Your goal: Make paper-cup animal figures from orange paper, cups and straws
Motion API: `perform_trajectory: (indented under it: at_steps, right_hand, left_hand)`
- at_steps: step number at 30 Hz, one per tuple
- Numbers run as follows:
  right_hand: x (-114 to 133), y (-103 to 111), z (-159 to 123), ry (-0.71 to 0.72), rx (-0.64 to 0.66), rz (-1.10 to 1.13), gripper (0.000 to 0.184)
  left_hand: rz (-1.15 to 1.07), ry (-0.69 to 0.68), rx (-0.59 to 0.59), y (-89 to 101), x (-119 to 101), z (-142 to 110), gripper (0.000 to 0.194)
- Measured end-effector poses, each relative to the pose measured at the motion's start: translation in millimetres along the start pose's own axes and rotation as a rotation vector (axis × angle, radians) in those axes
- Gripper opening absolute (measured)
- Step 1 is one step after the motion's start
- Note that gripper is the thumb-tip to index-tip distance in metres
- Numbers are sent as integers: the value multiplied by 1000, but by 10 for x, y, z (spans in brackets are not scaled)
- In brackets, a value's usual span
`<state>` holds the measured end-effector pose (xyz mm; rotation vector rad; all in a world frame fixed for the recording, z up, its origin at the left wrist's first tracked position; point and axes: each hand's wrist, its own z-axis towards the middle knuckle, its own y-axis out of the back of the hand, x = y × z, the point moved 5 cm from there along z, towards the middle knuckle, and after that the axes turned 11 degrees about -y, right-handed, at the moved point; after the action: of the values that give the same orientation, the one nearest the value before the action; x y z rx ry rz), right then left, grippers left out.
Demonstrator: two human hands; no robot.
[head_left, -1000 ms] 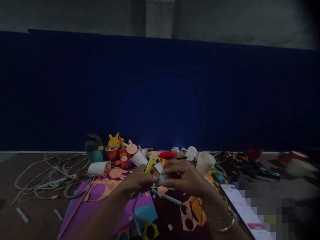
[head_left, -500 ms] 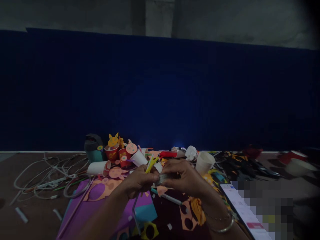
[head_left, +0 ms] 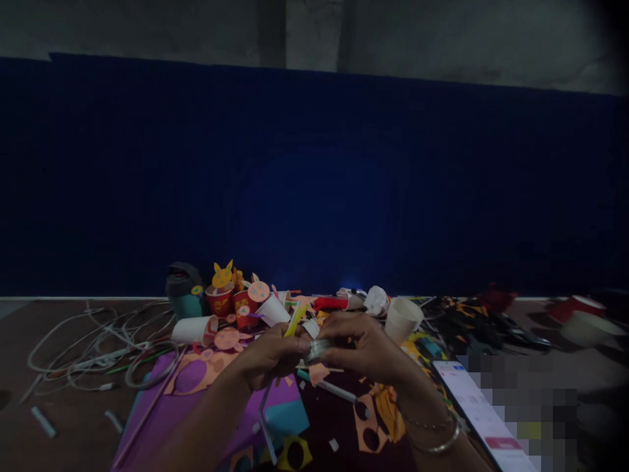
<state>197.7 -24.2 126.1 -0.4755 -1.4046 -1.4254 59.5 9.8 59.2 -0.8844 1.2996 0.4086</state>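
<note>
My left hand (head_left: 272, 357) is closed around a yellow strip (head_left: 295, 320), perhaps a straw or folded paper, that sticks up past the thumb. Below that hand a pale bent drinking straw (head_left: 266, 426) slants down; whether the fingers hold it too is hidden. My right hand (head_left: 356, 344) pinches a small greyish, see-through roll that looks like clear tape (head_left: 317, 351), and the left fingertips are at its other side. Under the hands lie a capped marker (head_left: 337, 392) and orange paper scraps (head_left: 319, 374).
Red paper cups (head_left: 219, 300) with paper animal faces stand behind, beside a dark teal bottle (head_left: 185, 295). White cables (head_left: 78, 354) tangle at left. Purple sheets (head_left: 162, 419) lie in front. At right are a white cup (head_left: 403, 319) and a lit phone (head_left: 481, 413).
Both hands stay almost in place. The yellow strip and the clear roll have turned slightly between the fingers, and the pale straw has shifted a little.
</note>
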Motion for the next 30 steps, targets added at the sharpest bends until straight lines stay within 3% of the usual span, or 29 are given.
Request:
perform_trajectory:
  at_steps: [13, 19, 25, 30]
  right_hand:
    - [7, -47, -9, 15, -9, -38, 14]
    - [-36, -25, 9, -23, -40, -64, 13]
    - [-34, 4, 9, -42, 14, 50, 17]
    - [6, 7, -1, -3, 10, 34, 17]
  left_hand:
    - [9, -18, 4, 56, 88, 41, 19]
    - [24, 13, -59, 38, 54, 38, 22]
    - [-26, 15, 73, -40, -82, -19, 21]
    - [-2, 12, 50, 12, -45, -13, 18]
